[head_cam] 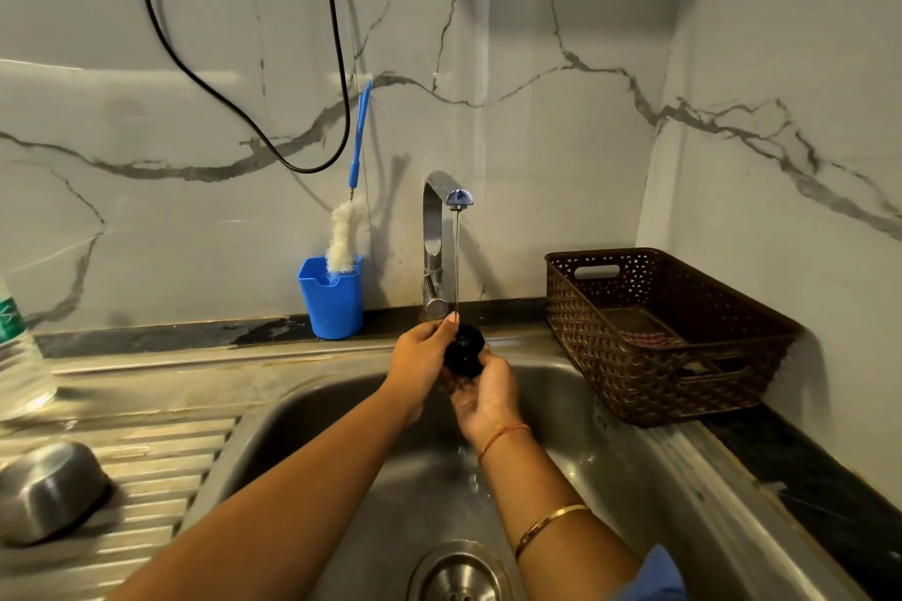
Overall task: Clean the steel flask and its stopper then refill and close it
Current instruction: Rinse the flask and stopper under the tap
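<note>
Black round stopper [466, 349] held under the chrome tap [433, 229], over the steel sink [610, 464].
Far left, a clear plastic bottle [19, 356]; nearer, a rounded steel vessel [49, 488] on the ribbed drainer [161, 464]; a blue plastic cup [332, 303] holding a white bottle brush [344, 234]. Mid-scene, left grip [422, 359] and right grip [485, 393] both curl round the stopper beneath a thin water stream [457, 259]. Right, a brown plastic basket [634, 386] on the surface [805, 478].
</note>
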A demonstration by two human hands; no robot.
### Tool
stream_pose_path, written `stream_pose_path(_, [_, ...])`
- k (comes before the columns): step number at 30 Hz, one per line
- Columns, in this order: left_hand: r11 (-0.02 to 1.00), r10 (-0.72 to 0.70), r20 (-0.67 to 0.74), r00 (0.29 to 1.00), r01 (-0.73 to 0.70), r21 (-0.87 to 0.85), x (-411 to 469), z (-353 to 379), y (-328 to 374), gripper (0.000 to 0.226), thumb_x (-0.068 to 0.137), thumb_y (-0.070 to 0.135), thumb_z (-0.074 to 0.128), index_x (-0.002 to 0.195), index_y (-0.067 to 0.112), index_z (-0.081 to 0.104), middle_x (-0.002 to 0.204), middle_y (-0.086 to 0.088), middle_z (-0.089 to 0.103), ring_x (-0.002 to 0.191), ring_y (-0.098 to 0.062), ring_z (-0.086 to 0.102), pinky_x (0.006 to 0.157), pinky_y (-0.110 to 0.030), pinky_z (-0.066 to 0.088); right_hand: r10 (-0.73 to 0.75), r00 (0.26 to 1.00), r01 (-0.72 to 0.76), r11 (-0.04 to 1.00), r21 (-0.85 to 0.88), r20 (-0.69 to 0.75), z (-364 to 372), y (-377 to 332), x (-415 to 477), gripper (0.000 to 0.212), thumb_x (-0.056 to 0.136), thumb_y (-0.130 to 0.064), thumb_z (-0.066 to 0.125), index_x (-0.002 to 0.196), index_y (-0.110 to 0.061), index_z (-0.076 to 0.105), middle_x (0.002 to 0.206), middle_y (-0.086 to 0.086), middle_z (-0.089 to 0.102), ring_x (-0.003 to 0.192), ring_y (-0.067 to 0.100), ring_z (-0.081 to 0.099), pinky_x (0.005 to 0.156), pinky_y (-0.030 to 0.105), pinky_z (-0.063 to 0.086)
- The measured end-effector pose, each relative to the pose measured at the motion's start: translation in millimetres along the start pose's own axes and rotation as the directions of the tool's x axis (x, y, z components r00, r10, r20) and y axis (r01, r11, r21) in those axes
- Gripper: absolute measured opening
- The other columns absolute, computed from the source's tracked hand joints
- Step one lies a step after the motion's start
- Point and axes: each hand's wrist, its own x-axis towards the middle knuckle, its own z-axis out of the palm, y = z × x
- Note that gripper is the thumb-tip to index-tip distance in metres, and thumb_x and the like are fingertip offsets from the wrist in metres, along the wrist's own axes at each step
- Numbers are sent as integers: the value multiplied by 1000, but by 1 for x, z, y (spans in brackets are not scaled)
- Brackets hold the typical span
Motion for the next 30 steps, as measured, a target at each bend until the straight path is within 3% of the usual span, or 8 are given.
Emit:
stream_pose_path(4, [991,-80,10,997,81,-102,1,0,0,20,92,30,59,97,12,67,104,-12,67,104,-24,61,94,-37,48,-7,999,7,1000,0,-41,-3,-1,1,30,99,-14,40,121,1,53,89,16,60,80,25,58,67,29,48])
stream_pose_path(8, [970,-155,-90,984,134,-202,3,1,2,11,93,22,58,92,13,65,96,-9,66,96,-21,60,88,-35,49,15,998,-15,1000,-16,-54,-3,-1,-1,22,99,-13,38,101,-3,57,86,16,59,77,25,56,67,28,46])
stream_pose_path(11, [999,-43,-217,975,37,-28,5,2,1,13,95,21,56,88,18,67,86,-2,65,83,-12,59,70,-25,49,13,998,-14,1000,-25,-53,-3,-1,-3,25,100,-12,35,87,-6,56,83,16,58,74,24,55,66,29,45])
stream_pose_path(15, [976,124,-189,974,-85,202,5,9,-1,17,97,27,51,100,17,65,93,-1,65,92,-16,61,77,-29,52,12,999,-12,1000,-1,-30,-5,-4,-1,25,99,-12,36,90,-8,58,84,15,60,76,24,56,67,29,46])
stream_pose_path(18, [907,215,23,976,-208,365,2,14,-2,29,98,34,47,120,18,58,108,1,61,104,-15,57,82,-23,47,43,999,-44,999,-7,-12,-6,-1,-1,26,99,-19,35,98,-11,59,87,12,62,80,23,60,62,28,52])
stream_pose_path(21, [807,184,216,959,-273,524,-1,17,-8,50,96,39,50,141,19,38,131,-5,45,119,-20,48,97,-27,40,79,996,-81,995,53,32,-5,4,0,31,98,-29,40,114,-8,56,97,15,59,95,25,57,82,33,48])
stream_pose_path(25, [797,111,137,984,-171,579,9,8,-9,53,97,38,49,143,17,34,133,-10,48,119,-23,50,102,-35,43,97,995,-99,990,-95,-33,-5,-1,0,32,98,-29,40,115,-7,56,106,18,62,86,26,59,65,35,49])
stream_pose_path(30, [691,452,9,892,-356,629,1,-8,-1,54,88,34,64,137,23,45,130,1,52,124,-17,45,106,-34,39,35,999,-41,970,-240,-29,7,-2,-4,31,99,-35,41,88,-15,61,89,9,63,83,22,60,75,35,48])
